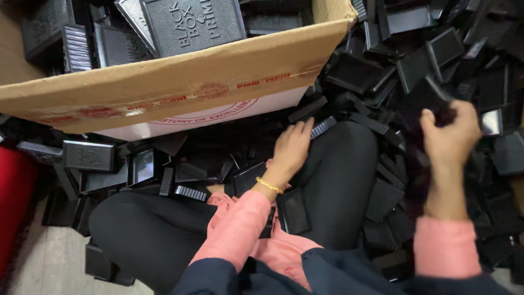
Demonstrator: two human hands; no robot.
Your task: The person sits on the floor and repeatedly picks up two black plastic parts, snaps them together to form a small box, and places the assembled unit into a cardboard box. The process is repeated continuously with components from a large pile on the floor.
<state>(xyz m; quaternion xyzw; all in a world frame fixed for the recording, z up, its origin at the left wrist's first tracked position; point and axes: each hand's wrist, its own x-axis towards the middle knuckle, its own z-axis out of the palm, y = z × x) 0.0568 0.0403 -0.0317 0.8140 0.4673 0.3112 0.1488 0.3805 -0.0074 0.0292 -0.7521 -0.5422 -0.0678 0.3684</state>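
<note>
At the far left edge lies a red cloth (pixel 13 202) on the pale floor (pixel 49 262), and beside it a scatter of black plastic box parts (pixel 87 155) spreads under a tilted cardboard carton (pixel 180 82), whose open top shows more moulded black lids (pixel 191 24) packed inside. The person sits cross-legged in black trousers (pixel 158 229), with loose black pieces lying in the lap and between the knees. The left hand (pixel 292 147), in a pink sleeve with a gold bangle (pixel 270 186) at the wrist, reaches down palm-first over the right knee; its fingers are slightly spread and curled, the tips resting on a ribbed black strip (pixel 323 127) just below the carton's corner, not closed around it. A flat black tray piece (pixel 293 210) lies against the thigh just beside that forearm. Further right, the right hand (pixel 450 134) is raised above the heap and blurred; its fingers are bunched together, clamped on a dark black plastic piece (pixel 431 98) whose shape cannot be told. Behind and around it a deep pile of black box halves (pixel 415 60) fills the right side.
</note>
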